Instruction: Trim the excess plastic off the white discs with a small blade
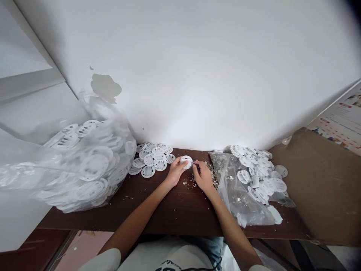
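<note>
My left hand (176,171) grips a round white perforated plastic disc (186,162) by its edge, above the dark wooden table (180,216). My right hand (203,177) pinches the disc's lower edge; a small dark item may lie between the fingertips, too small to tell. Pale plastic shavings (210,172) are scattered just right of my right hand. A loose pile of similar slotted discs (150,161) lies left of my left hand. Another heap of discs (255,173) lies to the right of my right hand.
A bulging transparent bag of white discs (87,162) fills the left. A transparent bag (234,188) lies under the right heap. Brown cardboard (324,184) stands at the right, a white wall (183,75) rises behind, and a printed sheet (338,120) shows upper right.
</note>
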A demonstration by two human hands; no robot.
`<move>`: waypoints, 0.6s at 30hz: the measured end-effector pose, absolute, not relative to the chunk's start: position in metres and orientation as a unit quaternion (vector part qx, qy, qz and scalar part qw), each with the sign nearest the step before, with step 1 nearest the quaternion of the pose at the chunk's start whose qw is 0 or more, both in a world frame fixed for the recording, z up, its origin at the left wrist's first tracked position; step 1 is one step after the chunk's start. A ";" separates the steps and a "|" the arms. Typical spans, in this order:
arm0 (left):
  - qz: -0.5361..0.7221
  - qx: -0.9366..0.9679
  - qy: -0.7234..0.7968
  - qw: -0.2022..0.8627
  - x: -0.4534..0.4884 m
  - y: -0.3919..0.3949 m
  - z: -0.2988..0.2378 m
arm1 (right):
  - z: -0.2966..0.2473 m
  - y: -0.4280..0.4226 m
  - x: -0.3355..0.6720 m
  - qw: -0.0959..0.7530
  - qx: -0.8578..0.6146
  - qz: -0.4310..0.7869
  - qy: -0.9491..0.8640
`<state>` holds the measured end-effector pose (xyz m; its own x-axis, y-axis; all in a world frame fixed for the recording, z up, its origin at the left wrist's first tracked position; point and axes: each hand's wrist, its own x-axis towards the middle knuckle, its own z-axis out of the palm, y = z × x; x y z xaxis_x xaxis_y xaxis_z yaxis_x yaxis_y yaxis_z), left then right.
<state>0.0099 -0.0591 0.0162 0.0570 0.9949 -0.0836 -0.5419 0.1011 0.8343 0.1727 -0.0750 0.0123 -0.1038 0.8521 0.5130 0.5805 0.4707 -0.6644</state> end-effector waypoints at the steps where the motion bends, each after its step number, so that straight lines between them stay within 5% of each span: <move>1: 0.586 0.328 0.359 0.648 0.009 -0.059 0.017 | 0.012 -0.076 0.173 0.443 -0.498 0.137 -0.733; 18: 0.528 0.585 0.456 0.413 -0.002 -0.055 0.014 | 0.005 -0.077 0.177 0.385 -0.485 0.032 -0.784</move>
